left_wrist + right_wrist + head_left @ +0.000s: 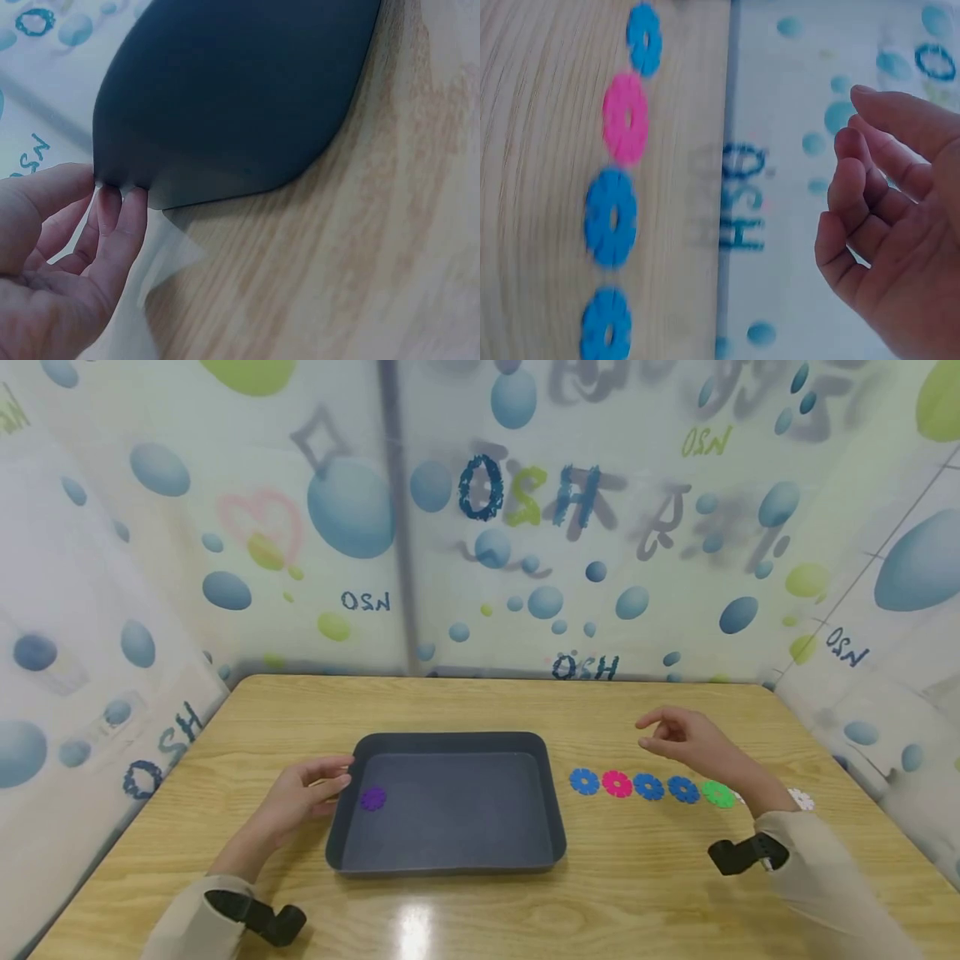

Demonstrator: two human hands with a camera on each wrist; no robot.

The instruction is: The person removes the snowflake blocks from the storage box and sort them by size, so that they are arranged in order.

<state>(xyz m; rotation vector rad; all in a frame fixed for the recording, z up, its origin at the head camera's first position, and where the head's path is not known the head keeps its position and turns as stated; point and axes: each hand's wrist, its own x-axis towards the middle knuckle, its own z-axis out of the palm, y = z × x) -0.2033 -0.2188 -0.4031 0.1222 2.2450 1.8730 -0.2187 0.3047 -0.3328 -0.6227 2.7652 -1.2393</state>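
A dark grey rectangular tray (450, 814) lies on the wooden table, with a purple snowflake disc (372, 798) inside near its left wall. My left hand (303, 793) is at the tray's left side; its fingertips (135, 202) touch the outer edge in the left wrist view. To the right of the tray runs a row of notched plastic discs: a blue disc (584, 782), a pink disc (617, 784), two more blue ones, a green disc (718, 794) and white ones. Above and behind this row hovers my right hand (693, 742), fingers loosely bent, holding nothing.
The wooden table (480, 910) ends at a patterned curtain (480, 610) behind, with more patterned sheeting at both sides. A white disc (801, 799) lies at the row's right end; my right wrist partly hides another.
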